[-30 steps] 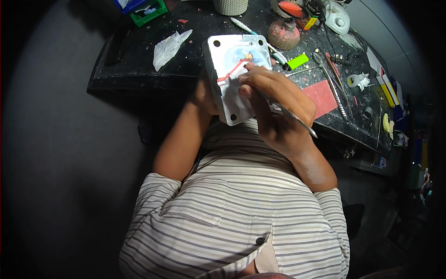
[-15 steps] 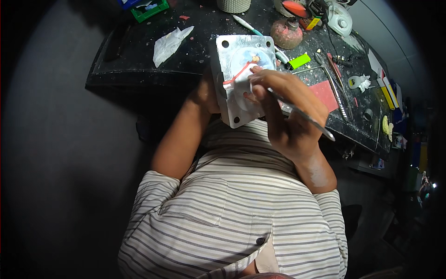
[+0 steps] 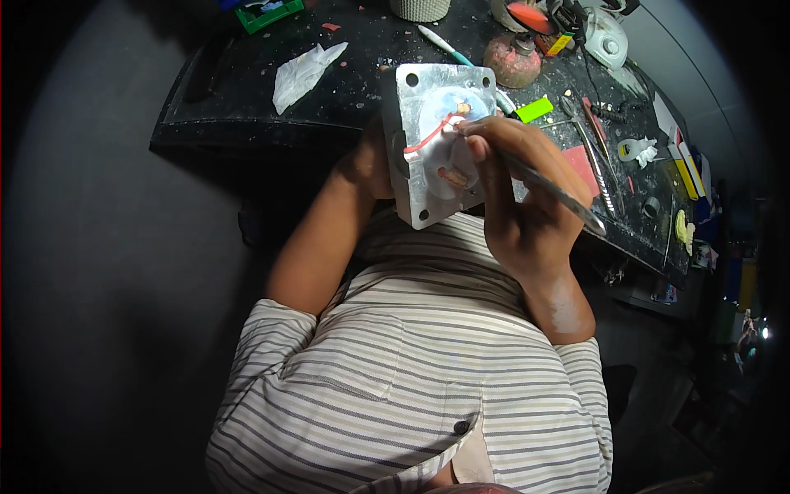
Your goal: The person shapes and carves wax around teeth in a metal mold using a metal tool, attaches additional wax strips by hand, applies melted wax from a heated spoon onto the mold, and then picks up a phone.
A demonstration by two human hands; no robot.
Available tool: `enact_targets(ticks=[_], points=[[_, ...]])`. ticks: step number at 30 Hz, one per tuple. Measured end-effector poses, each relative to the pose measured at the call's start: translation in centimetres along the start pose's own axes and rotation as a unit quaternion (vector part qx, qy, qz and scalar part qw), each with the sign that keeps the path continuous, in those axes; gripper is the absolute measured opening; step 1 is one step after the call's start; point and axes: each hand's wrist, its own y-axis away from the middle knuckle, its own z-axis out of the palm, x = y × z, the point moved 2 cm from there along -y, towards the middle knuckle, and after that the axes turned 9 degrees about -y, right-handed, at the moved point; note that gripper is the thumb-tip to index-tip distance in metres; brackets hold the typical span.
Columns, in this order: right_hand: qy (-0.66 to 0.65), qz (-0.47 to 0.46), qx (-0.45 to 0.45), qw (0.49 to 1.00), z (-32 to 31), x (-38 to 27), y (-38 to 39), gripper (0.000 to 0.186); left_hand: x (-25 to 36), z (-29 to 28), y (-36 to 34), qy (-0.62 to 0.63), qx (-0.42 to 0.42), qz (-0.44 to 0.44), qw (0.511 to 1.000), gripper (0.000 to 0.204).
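A metal dental flask half (image 3: 417,193) is held up over the table's front edge, its face tilted toward me. My left hand (image 3: 374,171) is closed around its left side, with most fingers hidden behind it. Pale plaster fills the round middle, where a thin red wax strip (image 3: 428,142) runs across and small tooth-coloured pieces sit near the top and bottom. My right hand (image 3: 535,185) pinches a slim metal hand tool (image 3: 591,217). Its flat rounded end sticks out past my palm; the working tip meets the plaster beside the strip's upper end, partly covered by my fingers.
On the black table (image 3: 222,99) lies a crumpled white tissue (image 3: 306,77). Beyond the flask are a pinkish round burner (image 3: 512,61), a teal-and-white pen (image 3: 444,44) and a bright green lighter (image 3: 534,109). Pink wax sheet (image 3: 583,170), metal instruments (image 3: 605,165) and a small white bottle (image 3: 632,150) lie right.
The flask has shifted slightly right and turned a little. My right hand has moved slightly right and down, uncovering more of the lower plaster and its tooth-coloured piece.
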Motion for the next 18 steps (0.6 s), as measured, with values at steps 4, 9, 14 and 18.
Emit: enact_targets(ticks=[4, 9, 14, 18], points=[[0.015, -0.016, -0.004, 1.000, 0.2, -0.4, 0.1, 0.014, -0.7, -0.4, -0.5, -0.096, 0.025, 0.024, 0.995, 0.100], [-0.010, -0.001, -0.017, 1.000, 0.1, -0.8, -0.1, 0.013, -0.9, -1.2, -0.3, -0.096, 0.051, 0.001, 0.994, 0.099], [0.003, -0.003, 0.003, 1.000, 0.0, -0.1, -0.1, 0.012, -0.4, -0.5, 0.0, -0.059, 0.068, -0.012, 0.996, 0.100], [-0.001, -0.007, -0.030, 1.000, 0.2, -1.0, -0.1, 0.012, -1.2, -1.5, -0.2, -0.100, 0.037, -0.002, 0.994, 0.097]])
